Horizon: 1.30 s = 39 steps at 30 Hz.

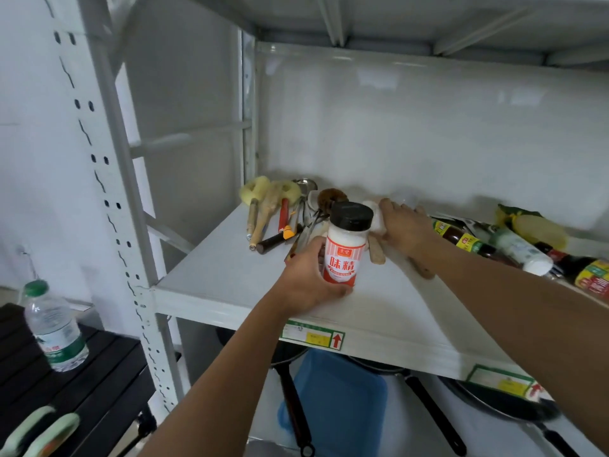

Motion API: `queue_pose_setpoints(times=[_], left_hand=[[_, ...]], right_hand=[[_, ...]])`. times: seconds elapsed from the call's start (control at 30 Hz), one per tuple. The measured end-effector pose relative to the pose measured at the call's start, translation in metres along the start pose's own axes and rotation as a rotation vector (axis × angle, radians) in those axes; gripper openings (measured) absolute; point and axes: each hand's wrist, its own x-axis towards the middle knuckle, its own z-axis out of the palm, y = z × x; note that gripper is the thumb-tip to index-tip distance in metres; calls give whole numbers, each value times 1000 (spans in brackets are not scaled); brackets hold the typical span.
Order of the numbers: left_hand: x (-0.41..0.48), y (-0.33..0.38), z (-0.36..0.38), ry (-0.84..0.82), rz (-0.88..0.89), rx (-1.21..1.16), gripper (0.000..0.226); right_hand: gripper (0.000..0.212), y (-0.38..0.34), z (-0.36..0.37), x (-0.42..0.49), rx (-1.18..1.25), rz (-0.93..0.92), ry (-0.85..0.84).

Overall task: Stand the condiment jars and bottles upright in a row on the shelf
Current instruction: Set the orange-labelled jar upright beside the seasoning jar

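White powder fills the black-capped jar point(344, 245) gripped upright by the left hand point(308, 278); right hand point(403, 230) clasps something white.

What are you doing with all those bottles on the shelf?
A person is tidying condiments on a white shelf. The left hand holds a black-capped seasoning jar upright near the front edge. The right hand reaches further back and is on a small white container. To the right, several sauce bottles lie on their sides, not yet stood up. Brushes and utensils lie at the back left.
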Motion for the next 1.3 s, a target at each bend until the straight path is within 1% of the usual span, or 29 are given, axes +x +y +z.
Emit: queue_pose_setpoints(times=[0.07,0.13,0.23,0.3,0.4,0.5,0.63,0.73,0.83,0.9,0.97,1.03,1.17,1.3], left_hand=[[1,3,-5,15,-9,2,82],[4,8,-8,28,-8,7,86],[2,15,-8,42,-17,-1,91],[-1,14,-6,52,-28,2,92],[-5,13,-4,62,-34,32,89],[-5,14,-4,67,-27,83,85],[-7,18,-3,63,-19,99,82],[-9,19,-2,58,-14,111,80],[-11,22,0,56,-21,122,81],[-10,26,1,51,-23,125,81],[-9,29,-1,52,-28,122,79],[-9,29,-3,61,-34,117,79],[-8,26,-4,55,-43,95,77],[-6,23,-1,58,-58,40,71]], right_hand=[[46,0,-7,-2,135,33,26],[50,4,-16,-10,269,50,58],[59,10,-31,-33,502,85,32],[64,14,-31,-53,664,111,6],[69,18,-24,-83,873,159,21],[69,17,-25,-112,1052,195,38],[64,13,-27,-144,1217,197,28],[59,7,-24,-162,1232,168,12],[60,6,-19,-167,1213,195,11],[69,4,-18,-163,1129,263,46],[81,-2,-21,-159,986,344,117],[86,-7,-20,-156,920,367,164],[81,-6,-13,-157,989,340,161],[75,0,-10,-163,1064,307,111]])
